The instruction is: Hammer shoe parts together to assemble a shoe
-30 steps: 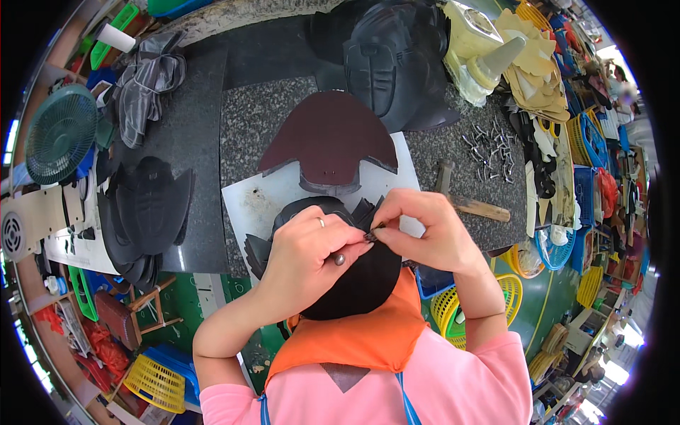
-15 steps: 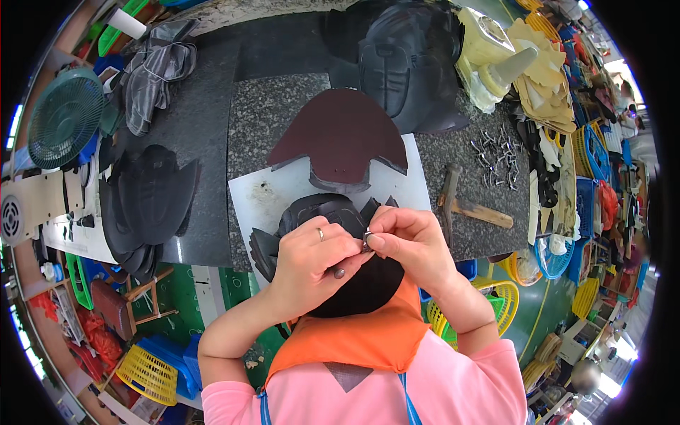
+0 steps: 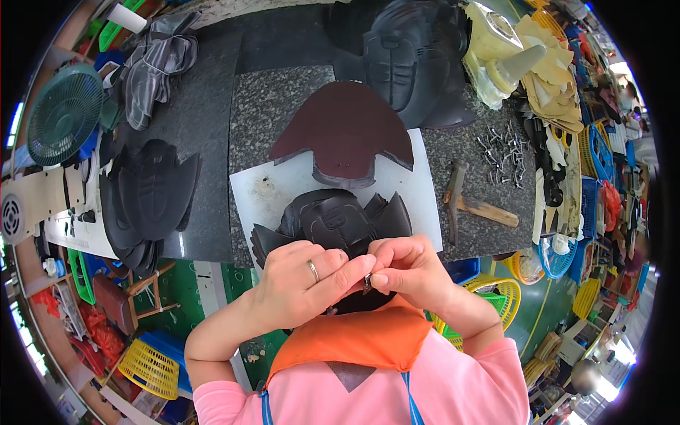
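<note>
In front of my chest, both hands meet over a stack of black moulded pieces (image 3: 333, 216) with notched, winged edges. My left hand (image 3: 301, 280), wearing a ring, is closed around a thin tool with a dark rounded end (image 3: 331, 310); most of that tool is hidden in the fingers. Thumb and forefinger of my right hand (image 3: 414, 273) pinch a small shiny metal piece (image 3: 367, 284), right against the left fingertips. Beyond them, a maroon flat piece (image 3: 343, 134) with a cut-out lower edge lies on a white board (image 3: 258, 191).
A wooden-handled hammer (image 3: 485, 210) lies to the right, below scattered small metal pieces (image 3: 503, 156). More black moulded pieces (image 3: 152, 191) are stacked at left, others (image 3: 407, 64) at the back. A green fan (image 3: 65, 113) stands far left, a pale yellow container (image 3: 492, 42) far right.
Both hands have come down closer to my body, uncovering more of the black moulded stack. The left hand has turned, so less of its tool's end shows. My right hand keeps its pinch.
</note>
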